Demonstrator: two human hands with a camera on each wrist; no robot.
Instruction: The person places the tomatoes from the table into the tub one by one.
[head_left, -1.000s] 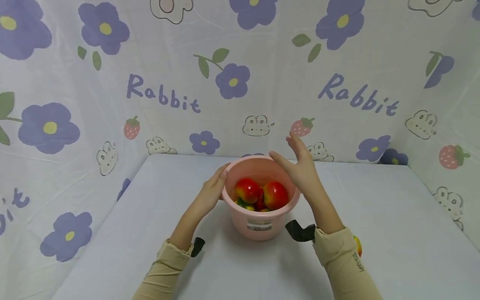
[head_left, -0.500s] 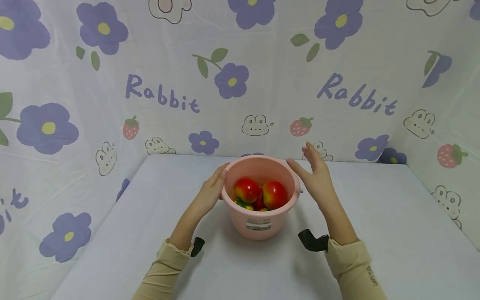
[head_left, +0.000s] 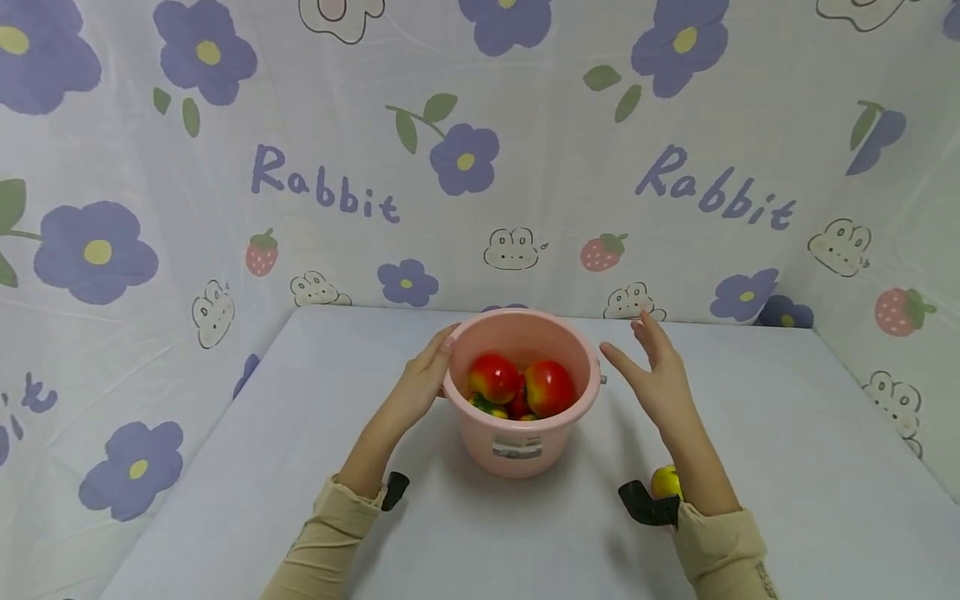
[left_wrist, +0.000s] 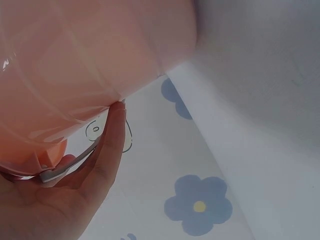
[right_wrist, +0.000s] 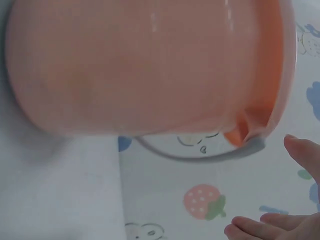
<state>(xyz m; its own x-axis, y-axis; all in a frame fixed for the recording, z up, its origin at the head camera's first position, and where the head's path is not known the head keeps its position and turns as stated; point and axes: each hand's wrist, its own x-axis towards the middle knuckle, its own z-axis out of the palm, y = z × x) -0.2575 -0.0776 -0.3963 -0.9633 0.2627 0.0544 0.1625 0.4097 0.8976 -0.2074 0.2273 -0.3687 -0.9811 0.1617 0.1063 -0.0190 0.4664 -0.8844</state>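
A pink plastic bucket (head_left: 480,446) stands upright on the white table. In it lie two shiny red fruits like apples (head_left: 551,388), above smaller, partly hidden red, yellow and green ones. My left hand (head_left: 418,385) grips the bucket's left rim, thumb on the rim; in the left wrist view its fingers (left_wrist: 114,125) reach under the rim against the outer wall, by the grey handle (left_wrist: 55,172). On the other side my right hand (head_left: 660,379) hovers beside the bucket, thumb and fingers spread, touching nothing. The right wrist view shows the handle (right_wrist: 200,160) hanging behind the bucket.
A yellow apple-like fruit (head_left: 664,481) lies on the table (head_left: 810,467), partly hidden by my right wrist and the black wrist mount (head_left: 647,505). A patterned cloth (head_left: 517,200) hangs behind the table's far edge and along both sides.
My right hand has moved right and slightly nearer, away from the bucket's rim. More of the yellow fruit near my right wrist shows now. Left hand and bucket have stayed in place.
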